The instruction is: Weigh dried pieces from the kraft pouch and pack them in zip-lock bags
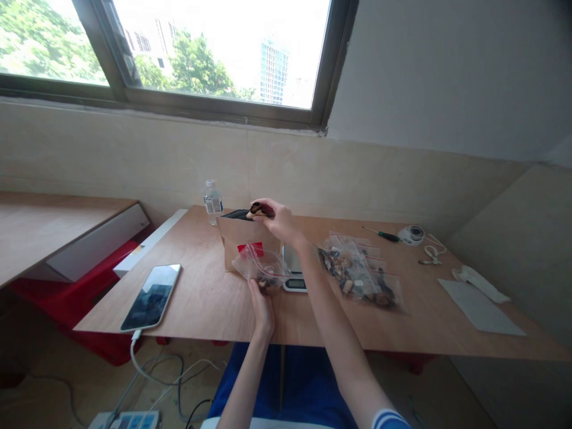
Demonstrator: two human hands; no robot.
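My right hand [279, 221] pinches a dark-and-pale dried piece [256, 211], which looks like dried mushroom, at the open top of a brown paper bag [235, 241]. The bag stands upright and has a red patch on its front. Lower down, my left hand [262, 310] is closed on a clear zip bag [254, 268] with a few similar pieces in its bottom. This zip bag is in front of the paper bag. Behind my right forearm, a small white scale [295, 282] is partly hidden.
Filled zip bags [357, 271] lie right of the scale. Behind them are a screwdriver [388, 236], a white dome camera [411, 235] and a cable [432, 256]. White paper [480, 307] lies far right. A bottle [213, 202] and a plugged-in phone [152, 297] are on the left.
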